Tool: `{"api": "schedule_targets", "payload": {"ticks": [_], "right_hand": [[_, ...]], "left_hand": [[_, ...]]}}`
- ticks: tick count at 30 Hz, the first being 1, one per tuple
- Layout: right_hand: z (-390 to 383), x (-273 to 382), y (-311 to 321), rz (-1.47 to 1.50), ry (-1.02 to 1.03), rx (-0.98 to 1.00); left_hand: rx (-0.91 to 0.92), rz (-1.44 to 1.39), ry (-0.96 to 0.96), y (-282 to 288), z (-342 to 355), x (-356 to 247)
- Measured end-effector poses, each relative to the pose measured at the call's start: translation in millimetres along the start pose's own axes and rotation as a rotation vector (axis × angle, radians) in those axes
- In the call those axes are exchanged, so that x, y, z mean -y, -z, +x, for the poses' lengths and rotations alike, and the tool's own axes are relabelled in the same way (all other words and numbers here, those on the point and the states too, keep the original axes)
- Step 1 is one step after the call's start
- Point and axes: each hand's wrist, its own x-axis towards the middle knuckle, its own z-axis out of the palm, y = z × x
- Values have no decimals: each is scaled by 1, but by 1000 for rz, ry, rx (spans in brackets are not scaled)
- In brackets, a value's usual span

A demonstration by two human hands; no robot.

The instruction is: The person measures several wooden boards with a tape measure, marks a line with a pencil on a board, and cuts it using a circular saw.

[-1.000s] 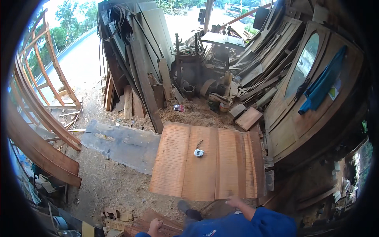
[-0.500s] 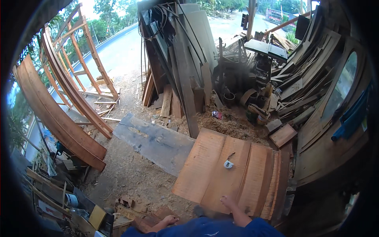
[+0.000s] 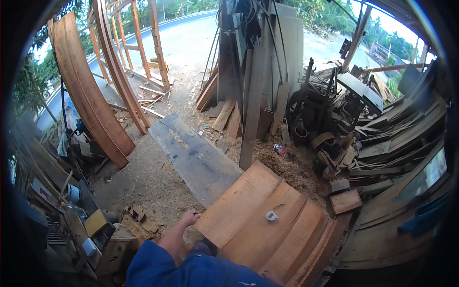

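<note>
A broad stack of reddish-brown planks (image 3: 248, 196) lies in front of me, side by side and tilted across the view. My left hand (image 3: 192, 218) is at the left edge of the nearest plank, its fingers closed round that edge. Only a sliver of my right hand (image 3: 271, 276) shows low by my blue shirt, against the planks; its fingers are hidden. A small whitish tape measure (image 3: 271, 215) rests on the middle of the planks, apart from both hands, with a dark thin piece beside it.
A grey weathered board (image 3: 196, 158) lies beyond the planks on ground strewn with shavings. Tall boards (image 3: 251, 105) lean upright ahead. Long reddish planks (image 3: 91, 91) stand at the left, near a wooden frame (image 3: 138, 43). Stacked timber (image 3: 397, 143) fills the right side; clutter (image 3: 71, 201) lies lower left.
My view has turned to the right and tilted. My left hand has moved forward to the plank's edge. My right hand has drawn back toward my body and is now mostly hidden.
</note>
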Motion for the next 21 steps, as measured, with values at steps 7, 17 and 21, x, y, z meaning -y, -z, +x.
{"api": "schedule_targets", "payload": {"ticks": [7, 17, 21], "right_hand": [[33, 201, 115, 248, -123, -289], [263, 479, 250, 147, 123, -441], [377, 589, 324, 2, 146, -569]], "left_hand": [[-69, -25, -65, 40, 164, -18], [-321, 174, -239, 55, 445, -56], [-410, 338, -257, 33, 470, -49]]}}
